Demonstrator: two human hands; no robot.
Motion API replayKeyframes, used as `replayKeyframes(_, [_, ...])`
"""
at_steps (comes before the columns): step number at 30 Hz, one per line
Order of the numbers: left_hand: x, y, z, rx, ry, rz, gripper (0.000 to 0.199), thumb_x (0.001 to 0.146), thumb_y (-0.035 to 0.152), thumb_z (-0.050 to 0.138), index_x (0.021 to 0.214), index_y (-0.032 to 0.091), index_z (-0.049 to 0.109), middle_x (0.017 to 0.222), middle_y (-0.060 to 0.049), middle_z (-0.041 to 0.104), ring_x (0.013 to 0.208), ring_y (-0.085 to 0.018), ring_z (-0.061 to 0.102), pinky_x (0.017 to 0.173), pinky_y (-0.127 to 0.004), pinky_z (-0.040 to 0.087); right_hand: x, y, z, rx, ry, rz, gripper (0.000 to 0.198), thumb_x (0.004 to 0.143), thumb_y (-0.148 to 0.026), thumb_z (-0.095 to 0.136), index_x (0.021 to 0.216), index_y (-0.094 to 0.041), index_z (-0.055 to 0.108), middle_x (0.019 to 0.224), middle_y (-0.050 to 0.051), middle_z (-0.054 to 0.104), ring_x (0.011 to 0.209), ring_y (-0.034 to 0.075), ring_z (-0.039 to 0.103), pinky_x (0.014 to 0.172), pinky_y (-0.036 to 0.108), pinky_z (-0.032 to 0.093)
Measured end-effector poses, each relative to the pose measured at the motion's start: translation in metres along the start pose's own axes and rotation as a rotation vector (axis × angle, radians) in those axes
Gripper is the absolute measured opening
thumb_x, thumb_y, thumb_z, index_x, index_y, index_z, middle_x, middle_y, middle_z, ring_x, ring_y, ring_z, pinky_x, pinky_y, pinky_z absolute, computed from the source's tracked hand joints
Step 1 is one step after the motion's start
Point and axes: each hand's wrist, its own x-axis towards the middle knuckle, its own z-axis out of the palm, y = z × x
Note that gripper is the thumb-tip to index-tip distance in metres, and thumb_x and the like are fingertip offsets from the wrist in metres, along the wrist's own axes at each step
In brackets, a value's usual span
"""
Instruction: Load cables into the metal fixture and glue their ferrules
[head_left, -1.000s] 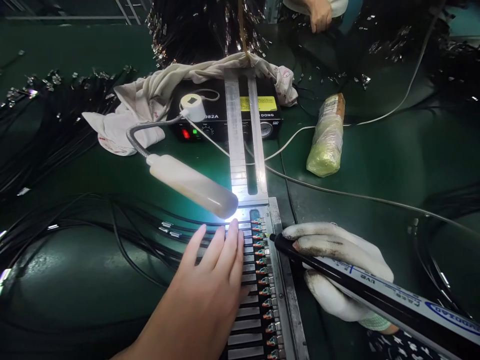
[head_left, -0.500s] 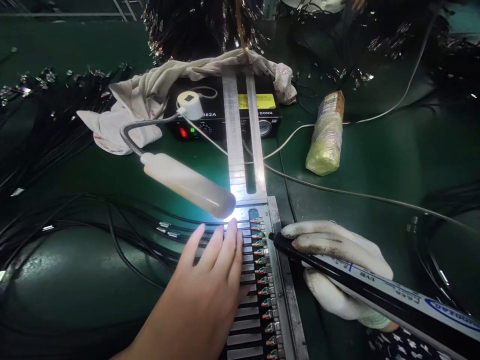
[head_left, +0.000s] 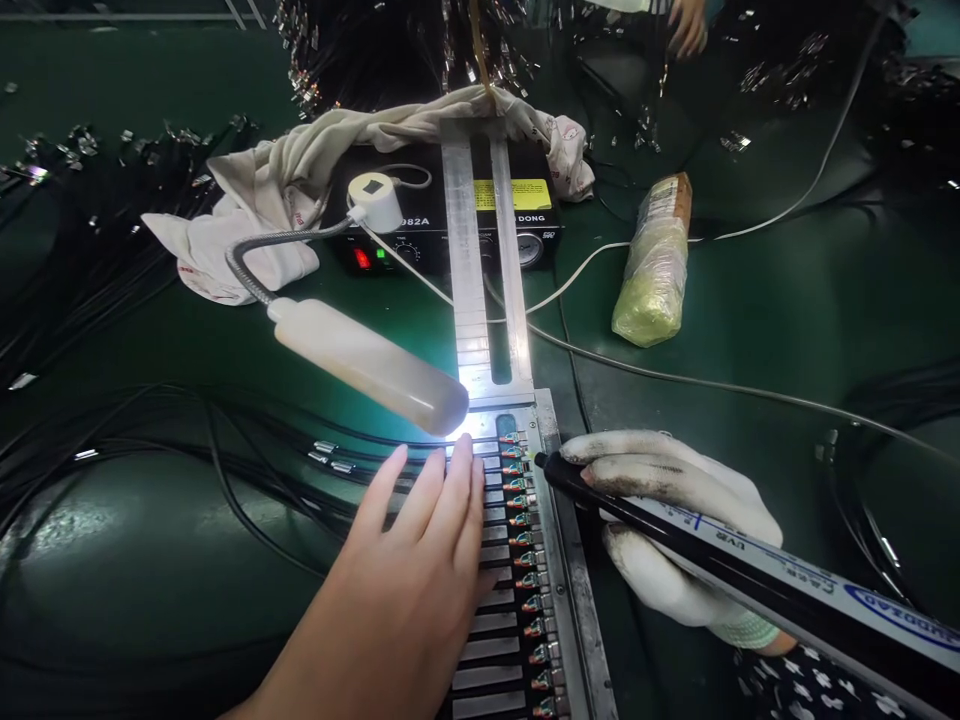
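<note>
The left hand (head_left: 409, 590) is bare, with no sleeve in sight. The right hand (head_left: 675, 530) wears a grimy white knit glove above a dark patterned sleeve (head_left: 795, 690).

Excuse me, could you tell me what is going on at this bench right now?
A person works at a green bench under a small gooseneck lamp. The bare left hand lies flat, fingers pressing on a long metal fixture that holds a row of small connector ends on black cables. The gloved right hand grips a black dispensing syringe, its tip at the top of the row. Behind sit a control box and a rag.
</note>
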Motion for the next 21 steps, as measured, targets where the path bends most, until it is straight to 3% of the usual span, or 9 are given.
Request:
replayKeyframes(9, [0.001,0.001,-0.001,0.016,0.008,-0.013,0.056,0.097,0.043,0.036,0.137,0.005,0.048,0.143,-0.019,0.048,0.132,-0.035,0.042,0.114,-0.056,0.021,-0.005,-0.003,-0.003,0.009,0.006,0.009,0.028,0.071,-0.012,0.067,0.099,-0.016,0.066,0.105,0.011,0.071,0.093,0.025,0.07,0.079,0.036,0.061])
replayKeyframes(14, [0.003,0.001,-0.003,0.018,0.009,-0.008,0.055,0.096,0.043,0.037,0.137,0.007,0.049,0.144,-0.018,0.048,0.132,-0.036,0.041,0.113,-0.057,0.023,-0.01,-0.017,-0.008,0.032,0.082,0.035,0.028,0.073,-0.012,0.063,0.1,-0.016,0.067,0.104,0.011,0.071,0.095,0.025,0.07,0.078,0.034,0.062])
replayKeyframes(21, [0.0,0.001,-0.004,0.016,0.006,0.0,0.055,0.096,0.042,0.037,0.136,0.006,0.049,0.142,-0.019,0.049,0.131,-0.037,0.042,0.112,-0.058,0.023,-0.015,-0.01,-0.002,-0.002,-0.024,0.023,0.03,0.07,-0.013,0.065,0.101,-0.017,0.066,0.103,0.011,0.071,0.091,0.027,0.071,0.076,0.038,0.063])
